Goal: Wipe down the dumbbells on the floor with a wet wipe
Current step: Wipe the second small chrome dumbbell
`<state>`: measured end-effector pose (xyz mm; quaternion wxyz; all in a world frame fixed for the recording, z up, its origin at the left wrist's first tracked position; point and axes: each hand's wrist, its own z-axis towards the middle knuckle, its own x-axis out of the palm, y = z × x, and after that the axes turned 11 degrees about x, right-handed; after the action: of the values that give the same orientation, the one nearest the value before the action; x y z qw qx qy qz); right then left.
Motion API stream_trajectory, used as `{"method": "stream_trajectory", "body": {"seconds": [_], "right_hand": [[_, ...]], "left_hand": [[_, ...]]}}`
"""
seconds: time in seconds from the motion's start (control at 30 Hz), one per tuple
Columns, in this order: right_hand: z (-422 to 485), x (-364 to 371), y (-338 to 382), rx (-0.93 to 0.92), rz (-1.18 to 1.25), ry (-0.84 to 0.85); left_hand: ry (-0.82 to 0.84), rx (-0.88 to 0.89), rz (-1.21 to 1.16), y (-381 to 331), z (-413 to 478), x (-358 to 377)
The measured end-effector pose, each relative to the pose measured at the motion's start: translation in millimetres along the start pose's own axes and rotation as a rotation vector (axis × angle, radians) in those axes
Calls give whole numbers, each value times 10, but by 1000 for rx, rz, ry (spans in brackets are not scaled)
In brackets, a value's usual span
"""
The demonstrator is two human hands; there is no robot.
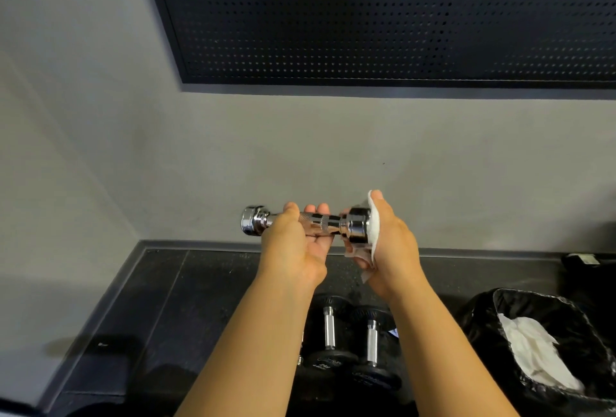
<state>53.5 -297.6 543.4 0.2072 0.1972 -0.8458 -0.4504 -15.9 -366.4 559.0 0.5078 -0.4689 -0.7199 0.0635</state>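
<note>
A small chrome dumbbell (306, 225) is held level in the air before the grey wall. The left hand (296, 246) has its grip wrapped around the knurled handle. The right hand (388, 250) clamps a crumpled white wet wipe (373, 231) over the polished, stepped end at 3 o'clock. Below, two black dumbbells (350, 343) with steel handles lie on the dark floor (206, 300). At 4 o'clock, a black-lined bin (493, 323) holds used wipes.
</note>
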Motion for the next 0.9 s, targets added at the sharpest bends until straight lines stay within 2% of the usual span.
{"method": "stream_trajectory", "body": {"seconds": [0.17, 0.27, 0.37, 0.53, 0.67, 0.77, 0.9], "right_hand": [[95, -85, -40, -67, -43, -41], [107, -111, 8, -164, -88, -47], [85, -111, 46, -311, -78, 23], [88, -100, 36, -604, -323, 112], [120, -69, 6, -708, -586, 166], [153, -69, 24, -815, -690, 109], [140, -69, 35, -844, -771, 33]], "left_hand": [[104, 94, 349, -41, 66, -84], [282, 179, 662, -87, 89, -183], [484, 229, 918, -158, 98, -242], [715, 254, 1198, -292, 135, -254], [885, 310, 1443, -409, 117, -201], [955, 484, 1738, -479, 125, -187], [1025, 883, 2176, -522, 132, -208]]}}
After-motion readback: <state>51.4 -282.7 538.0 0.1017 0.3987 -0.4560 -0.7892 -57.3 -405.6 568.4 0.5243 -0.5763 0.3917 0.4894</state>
